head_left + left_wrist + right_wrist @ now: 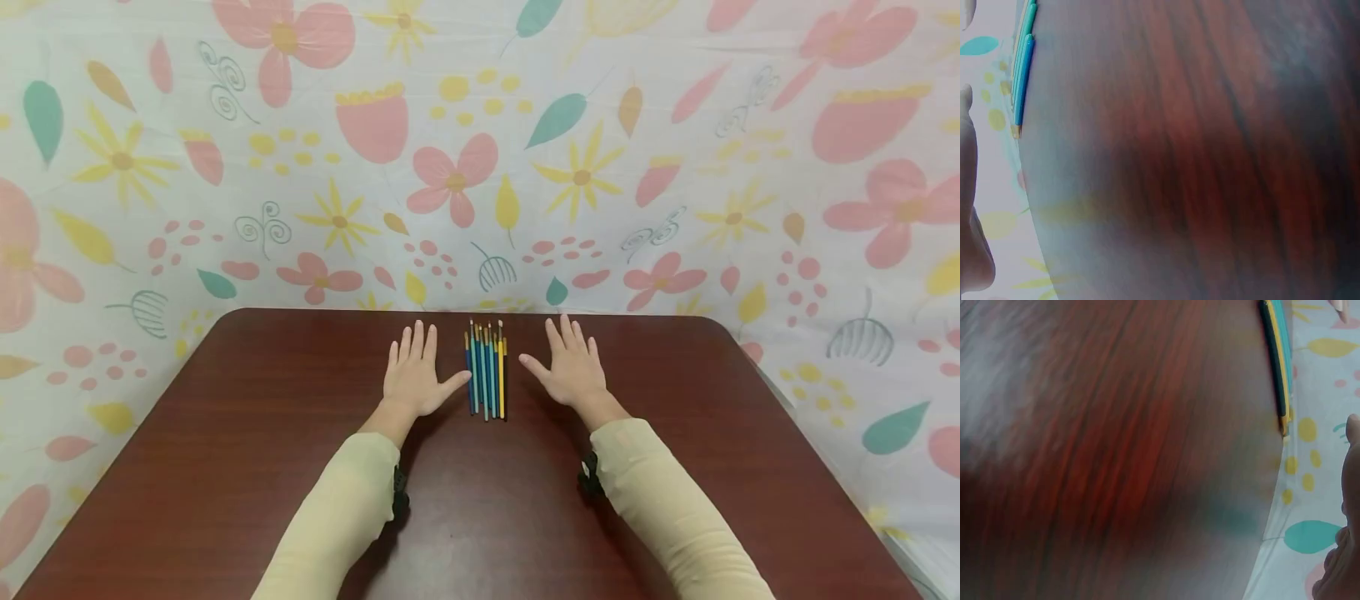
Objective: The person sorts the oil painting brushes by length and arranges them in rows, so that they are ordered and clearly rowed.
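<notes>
Several slim paintbrushes lie side by side on the brown table, bristle ends toward the far edge, with blue, teal, yellow and black handles. To their left my left hand is spread flat, palm down, its thumb tip overlapping the leftmost brush in the head view. On the other side my right hand is spread too, its thumb pointing at the brushes across a small gap. Neither hand holds anything. In the left wrist view, blue and teal brushes show at the upper left; black and yellow ones show in the right wrist view.
The dark red-brown wooden table has rounded far corners. Right behind its far edge hangs a white cloth printed with flowers and leaves. Both forearms wear pale sleeves, with a small black device under the left cuff.
</notes>
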### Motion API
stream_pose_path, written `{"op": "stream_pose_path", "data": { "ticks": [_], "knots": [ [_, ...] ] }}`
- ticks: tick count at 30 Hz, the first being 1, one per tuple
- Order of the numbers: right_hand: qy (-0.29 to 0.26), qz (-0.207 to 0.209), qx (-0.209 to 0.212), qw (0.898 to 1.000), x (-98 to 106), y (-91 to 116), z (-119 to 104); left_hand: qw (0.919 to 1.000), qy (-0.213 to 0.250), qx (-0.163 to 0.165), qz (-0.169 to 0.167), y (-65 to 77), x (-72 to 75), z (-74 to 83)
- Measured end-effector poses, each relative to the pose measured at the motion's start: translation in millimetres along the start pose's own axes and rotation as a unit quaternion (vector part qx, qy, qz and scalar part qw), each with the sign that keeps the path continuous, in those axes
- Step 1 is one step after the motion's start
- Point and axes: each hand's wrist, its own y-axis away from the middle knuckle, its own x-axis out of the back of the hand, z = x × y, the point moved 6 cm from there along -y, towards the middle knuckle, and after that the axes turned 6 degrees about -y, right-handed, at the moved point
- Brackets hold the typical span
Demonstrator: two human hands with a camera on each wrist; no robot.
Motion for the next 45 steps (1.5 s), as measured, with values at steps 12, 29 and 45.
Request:
{"op": "stream_pose_path", "data": {
  "ticks": [12,29,45],
  "knots": [
    [-0.176,-0.007,-0.012,0.984,-6.4,-5.3,-8.0,0.9985,0.050,-0.019,0.009,-2.3,2.3,10.2],
    [-0.496,-0.027,-0.136,0.857,-35.7,-3.1,-8.5,0.9164,0.394,0.054,0.045,-1.8,-13.6,18.5],
    [-0.589,-0.006,-0.218,0.778,-50.6,-0.5,-8.7,0.7966,0.564,0.207,0.064,-8.4,-30.0,26.0]
  ]
}}
